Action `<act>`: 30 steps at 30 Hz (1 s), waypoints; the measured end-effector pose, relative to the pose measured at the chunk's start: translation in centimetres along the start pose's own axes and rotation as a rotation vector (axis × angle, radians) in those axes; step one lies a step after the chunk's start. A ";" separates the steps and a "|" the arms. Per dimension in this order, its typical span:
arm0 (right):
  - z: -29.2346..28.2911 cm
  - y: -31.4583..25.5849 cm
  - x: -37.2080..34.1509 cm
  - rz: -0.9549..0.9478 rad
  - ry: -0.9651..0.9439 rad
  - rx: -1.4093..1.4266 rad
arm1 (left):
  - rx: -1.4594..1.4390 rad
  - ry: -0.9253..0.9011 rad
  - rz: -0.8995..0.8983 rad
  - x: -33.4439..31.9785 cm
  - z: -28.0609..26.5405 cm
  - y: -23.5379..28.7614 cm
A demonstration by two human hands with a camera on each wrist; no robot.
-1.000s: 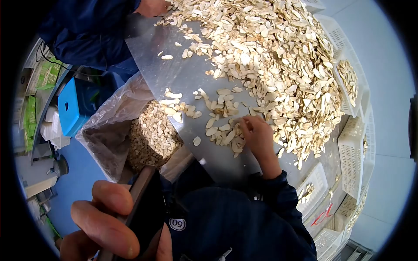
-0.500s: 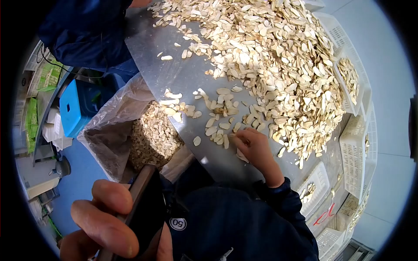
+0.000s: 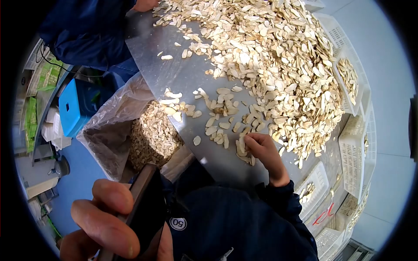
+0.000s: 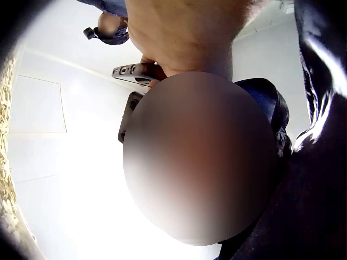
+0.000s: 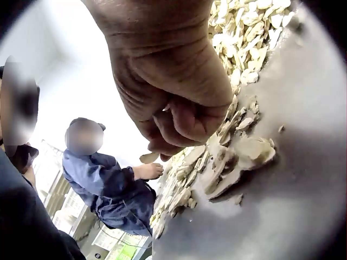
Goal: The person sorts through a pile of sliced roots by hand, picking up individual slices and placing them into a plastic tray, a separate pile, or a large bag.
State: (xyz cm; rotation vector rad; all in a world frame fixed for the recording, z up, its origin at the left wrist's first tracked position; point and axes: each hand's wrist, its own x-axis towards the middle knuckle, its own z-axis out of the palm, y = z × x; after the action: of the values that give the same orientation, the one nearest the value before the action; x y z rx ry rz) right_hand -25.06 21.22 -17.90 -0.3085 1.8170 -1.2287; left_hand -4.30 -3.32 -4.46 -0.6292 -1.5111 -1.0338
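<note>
Many pale dried slices (image 3: pixel 278 65) lie heaped on a metal table (image 3: pixel 161 39). Low over the near part of the table is my right hand (image 3: pixel 264 152), beside a small cluster of slices (image 3: pixel 242 145). Its fingers are curled, and in the right wrist view a pale slice (image 5: pixel 149 157) sticks out at the fingertips of the right hand (image 5: pixel 173 92). Close to the head camera, my left hand (image 3: pixel 106 217) grips a dark phone (image 3: pixel 148 209). The phone (image 4: pixel 130 70) also shows beyond the wrist in the left wrist view.
A plastic-lined container (image 3: pixel 102 135) holding slices stands against the table's left edge. White perforated baskets (image 3: pixel 352 152) line the right side, near red-handled scissors (image 3: pixel 323 214). A blue bin (image 3: pixel 72 108) stands at left. Another person's sleeve (image 3: pixel 87 39) reaches in at top left.
My right hand has drawn back toward my body, and a small cluster of slices has shifted nearer the front edge. The left hand keeps its grip on the phone.
</note>
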 end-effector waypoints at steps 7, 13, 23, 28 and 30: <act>-1.0 -0.1 -0.3 -0.082 -0.332 0.764 | 0.148 0.015 0.134 2.5 0.3 -2.0; 2.7 -0.3 3.8 -0.375 0.059 -0.438 | 0.095 0.153 0.063 1.1 1.9 -1.1; 0.3 -0.1 3.8 -0.280 -0.106 -0.330 | 0.060 0.140 0.013 -0.2 0.9 -0.7; -1.1 -2.0 0.8 -0.020 -0.228 0.392 | 0.059 0.145 0.005 -0.3 1.0 -0.8; 0.3 -0.7 1.0 -0.158 -0.107 0.241 | 0.054 0.149 0.003 -0.3 1.2 -0.8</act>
State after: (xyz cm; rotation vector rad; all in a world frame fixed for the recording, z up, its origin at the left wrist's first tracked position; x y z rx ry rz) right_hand -25.60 20.11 -17.91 -0.3787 1.5582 -1.4966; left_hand -5.49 -2.58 -4.89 -0.5044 -1.4026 -1.0119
